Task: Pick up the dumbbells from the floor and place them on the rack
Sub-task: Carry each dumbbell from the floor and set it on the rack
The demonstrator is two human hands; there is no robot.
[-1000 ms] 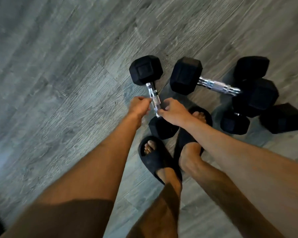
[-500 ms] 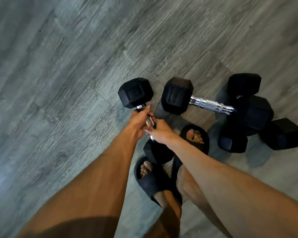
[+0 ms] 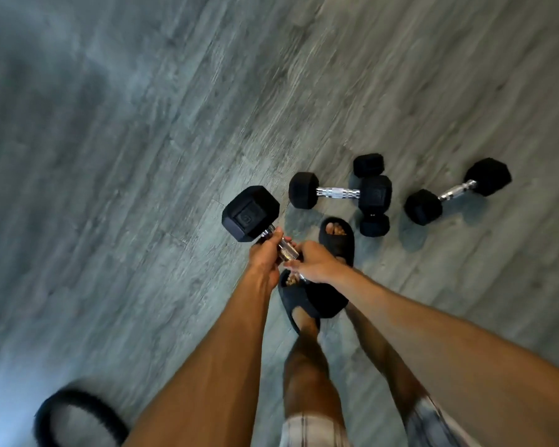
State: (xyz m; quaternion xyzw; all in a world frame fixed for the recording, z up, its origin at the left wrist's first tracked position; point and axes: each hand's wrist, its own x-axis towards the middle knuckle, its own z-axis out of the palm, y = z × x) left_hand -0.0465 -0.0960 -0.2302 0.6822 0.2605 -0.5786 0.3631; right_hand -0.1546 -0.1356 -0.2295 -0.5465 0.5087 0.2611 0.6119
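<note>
Lifted higher than half a second back: the black hex-head rubber dumbbell with chrome knurled handle (image 3: 250,212) is now clear of the grey wood-look plank floor (image 3: 142,156), and the floor group sits further from it.

Head view, only one. Left hand (image 3: 265,256) wraps the handle just under the far head, fingers curled round the chrome. Right hand (image 3: 315,262) holds the handle's near end, fingers curled over it. The near head is lost against the black slide sandals (image 3: 336,240), can't separate it.

Left on the floor, ahead-right of the feet: a larger black hex dumbbell (image 3: 338,192), a small black dumbbell (image 3: 374,224) touching its right head and partly hidden behind it, and a third black dumbbell (image 3: 457,191) apart to the right. No floor edge shows.

Blurred black ring (image 3: 78,417) at lower left, can't tell what it is.

Progress: early. One dumbbell picked up, none seen racked, rack not in view. Carry, place, then three more remain.
</note>
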